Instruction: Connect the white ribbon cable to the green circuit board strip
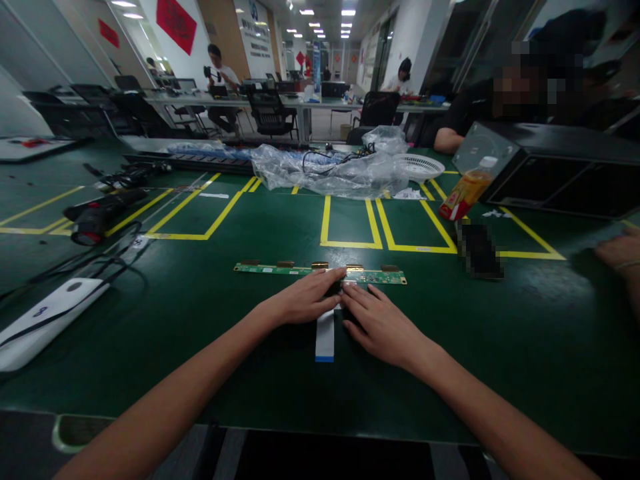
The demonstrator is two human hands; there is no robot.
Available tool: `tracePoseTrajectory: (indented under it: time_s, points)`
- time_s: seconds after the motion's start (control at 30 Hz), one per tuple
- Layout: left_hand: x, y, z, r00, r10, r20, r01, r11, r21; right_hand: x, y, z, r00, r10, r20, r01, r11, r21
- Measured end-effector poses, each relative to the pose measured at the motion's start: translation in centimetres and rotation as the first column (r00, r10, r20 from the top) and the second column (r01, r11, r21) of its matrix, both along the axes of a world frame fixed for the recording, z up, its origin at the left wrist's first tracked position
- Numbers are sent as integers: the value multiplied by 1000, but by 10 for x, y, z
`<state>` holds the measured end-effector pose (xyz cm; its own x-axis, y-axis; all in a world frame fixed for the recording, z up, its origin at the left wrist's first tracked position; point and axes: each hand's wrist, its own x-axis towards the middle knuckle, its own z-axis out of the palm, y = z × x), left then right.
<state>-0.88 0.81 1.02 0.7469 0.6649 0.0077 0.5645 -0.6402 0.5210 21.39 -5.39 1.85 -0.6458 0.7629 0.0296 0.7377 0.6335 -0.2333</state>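
Observation:
A long, narrow green circuit board (280, 269) lies across the green table (200, 313), with several gold connectors along its far edge. A white flat ribbon cable (325, 340) with a blue tip runs from the board's middle toward me. My left hand (307, 298) lies flat on the table, fingers stretched out, fingertips touching the board where the cable meets it. My right hand (377, 323) rests beside it, fingers extended and pressing on the same junction. Neither hand grips anything.
Yellow tape outlines (350, 244) mark the mat behind the board. A crumpled plastic bag with cables (330, 170), a white basket (419, 165), a bottle (465, 193), a phone (479, 249) and a black case (560, 170) lie beyond. Another person's hand (620, 253) rests at right. Tools (97, 220) lie left.

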Motion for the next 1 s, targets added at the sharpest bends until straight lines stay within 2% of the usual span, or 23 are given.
tracePoseTrajectory:
  time_s: [0.4, 0.57, 0.9, 1.0]
  points:
    - [0, -2, 1, 999, -28, -24, 29, 999, 20, -15, -6, 0, 990, -138, 36, 138, 990, -7]
    - [-1, -1, 2, 999, -47, -13, 47, 999, 22, -11, -4, -4, 992, -123, -18, 123, 992, -8]
    - [2, -3, 7, 999, -31, -17, 32, 998, 54, -11, -3, -3, 993, -119, 13, 119, 993, -20]
    - [3, -4, 7, 999, -41, -22, 43, 997, 69, -16, -5, -2, 988, -153, 16, 153, 988, -35]
